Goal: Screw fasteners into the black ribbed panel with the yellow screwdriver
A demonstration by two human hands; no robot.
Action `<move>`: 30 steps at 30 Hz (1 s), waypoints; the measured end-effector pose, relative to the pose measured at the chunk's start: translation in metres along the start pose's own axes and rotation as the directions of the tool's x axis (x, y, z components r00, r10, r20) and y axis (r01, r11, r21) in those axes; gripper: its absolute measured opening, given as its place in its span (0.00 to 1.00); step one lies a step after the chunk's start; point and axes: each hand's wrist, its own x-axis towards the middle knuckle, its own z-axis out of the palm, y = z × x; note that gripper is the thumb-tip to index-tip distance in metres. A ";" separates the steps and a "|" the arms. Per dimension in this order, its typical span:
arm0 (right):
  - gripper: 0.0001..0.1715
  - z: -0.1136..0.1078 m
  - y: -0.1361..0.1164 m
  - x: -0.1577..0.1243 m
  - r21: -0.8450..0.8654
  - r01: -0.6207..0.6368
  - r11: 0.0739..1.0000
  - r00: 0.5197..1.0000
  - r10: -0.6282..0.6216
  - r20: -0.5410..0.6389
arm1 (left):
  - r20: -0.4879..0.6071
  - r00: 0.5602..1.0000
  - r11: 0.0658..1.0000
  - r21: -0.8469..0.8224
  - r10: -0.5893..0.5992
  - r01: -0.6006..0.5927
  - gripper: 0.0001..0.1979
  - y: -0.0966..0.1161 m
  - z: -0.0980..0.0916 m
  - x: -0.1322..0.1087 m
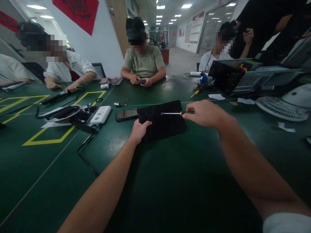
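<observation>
A flat black panel is tilted slightly over the green table. My left hand grips its left edge, thumb on top and fingers beneath. My right hand is closed around the dark handle of a screwdriver with a yellow collar. The metal shaft points left across the panel's upper part, its tip near a small round spot there. Whether the tip touches the spot is too small to tell. Behind the panel's left edge lies a dark flat case.
On the green table, a white power bank and cables lie left, small metal parts behind the case. A yellow screwdriver, paper scraps and a white fan are right. Several people sit or stand around.
</observation>
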 end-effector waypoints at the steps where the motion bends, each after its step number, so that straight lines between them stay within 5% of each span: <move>1: 0.25 0.000 0.000 0.000 0.002 0.001 1.000 1.000 -0.001 0.002 | 0.003 1.000 1.000 0.002 0.003 -0.003 0.18 0.000 0.000 0.000; 18: 0.30 -0.004 -0.008 -0.003 0.009 -0.041 0.999 0.997 0.040 0.064 | 0.014 1.000 1.000 0.011 0.010 -0.010 0.18 0.000 -0.001 0.001; 30: 0.19 -0.005 -0.008 -0.005 -0.007 -0.030 1.000 0.999 0.030 0.015 | 0.014 1.000 1.000 0.007 0.009 -0.009 0.17 0.002 0.000 -0.002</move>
